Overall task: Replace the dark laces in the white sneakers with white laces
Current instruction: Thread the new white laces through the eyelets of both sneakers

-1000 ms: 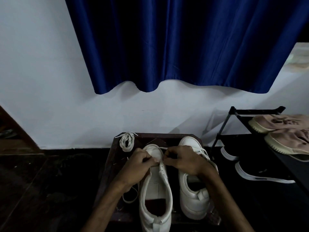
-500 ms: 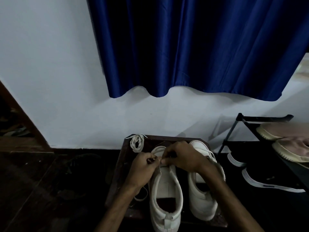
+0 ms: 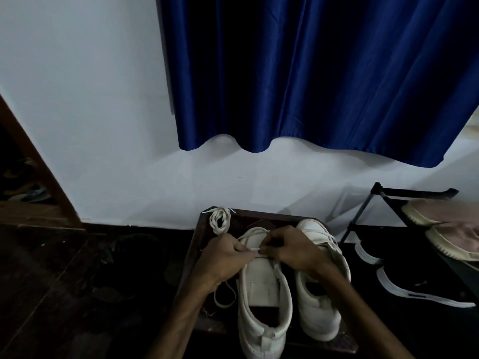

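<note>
A white lace (image 3: 255, 249) is being pinched over the toe end of the nearer white sneaker (image 3: 264, 294), which is being kept on a dark low tabletop (image 3: 203, 231) just beside the second sneaker (image 3: 320, 304). The lace is being gripped by the left hand (image 3: 223, 257), thumb against forefinger, and is being pinched from the other side by the curled fingers of the right hand (image 3: 293, 251), the two hands nearly touching.

The lace is being judged light, limp and soft, and likely to slip back through an eyelet. Hold is best being taken close to its stiff tip for threading. The sneaker is being judged light enough to shift under a pull, so steadying at the eyelet row is being advised.

A coiled spare lace (image 3: 220, 220) is being seen at the tabletop's far corner, and a loose loop (image 3: 224, 297) just left of the nearer sneaker. The eyelets are being hidden by the hands. No dark lace is being made out in the dim light, and how far the second sneaker is laced cannot be told.
</note>
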{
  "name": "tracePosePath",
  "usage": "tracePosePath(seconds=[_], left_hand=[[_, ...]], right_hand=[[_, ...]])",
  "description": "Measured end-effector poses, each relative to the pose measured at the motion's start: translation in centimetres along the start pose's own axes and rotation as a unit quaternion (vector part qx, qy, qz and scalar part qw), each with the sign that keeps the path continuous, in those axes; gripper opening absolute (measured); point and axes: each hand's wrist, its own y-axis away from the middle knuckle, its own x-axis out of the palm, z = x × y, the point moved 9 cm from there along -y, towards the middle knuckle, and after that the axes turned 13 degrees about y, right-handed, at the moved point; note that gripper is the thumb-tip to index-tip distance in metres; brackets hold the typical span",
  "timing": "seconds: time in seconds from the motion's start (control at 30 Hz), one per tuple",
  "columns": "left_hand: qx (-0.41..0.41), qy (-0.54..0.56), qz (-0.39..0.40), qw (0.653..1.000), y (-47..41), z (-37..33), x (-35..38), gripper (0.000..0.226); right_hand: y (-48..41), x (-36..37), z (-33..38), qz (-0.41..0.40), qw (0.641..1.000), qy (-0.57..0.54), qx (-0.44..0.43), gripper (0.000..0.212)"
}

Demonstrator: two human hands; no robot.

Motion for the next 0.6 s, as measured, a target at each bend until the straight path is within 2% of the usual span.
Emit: tracePosePath(seconds=[0.1,0.23,0.3,0.37,0.4,0.47,0.6], left_hand=[[0.004,0.031,-0.01,0.999,-0.4,1.0,-0.1,0.022],[-0.004,0.103,0.0,0.995,-0.6,2.4,0.3,0.042],[-0.013,0.15,0.007,0.989,-0.4,2.8,0.4,0.039],[-0.019,0.185,0.011,0.983,0.0,2.6,0.3,0.029],[-0.021,0.194,0.009,0.981,0.3,2.4,0.2,0.02],[-0.021,0.2,-0.002,0.98,0.6,2.4,0.0,0.019],[-0.011,0.195,-0.018,0.981,0.6,2.7,0.2,0.05]], right_hand=[[0.4,0.0,-0.1,-0.012,1.0,-0.006,0.004,0.011],[0.4,0.0,0.2,-0.023,0.999,-0.034,-0.011,0.013],[0.4,0.1,0.6,-0.021,0.999,-0.023,-0.013,0.01],[0.2,0.4,1.1,-0.02,1.0,-0.011,-0.011,0.024],[0.1,0.6,1.2,-0.021,1.0,-0.012,-0.01,0.024],[-0.1,0.7,1.2,-0.025,1.0,-0.013,-0.002,0.014],[0.1,0.7,0.6,-0.035,0.999,-0.014,0.009,0.012]])
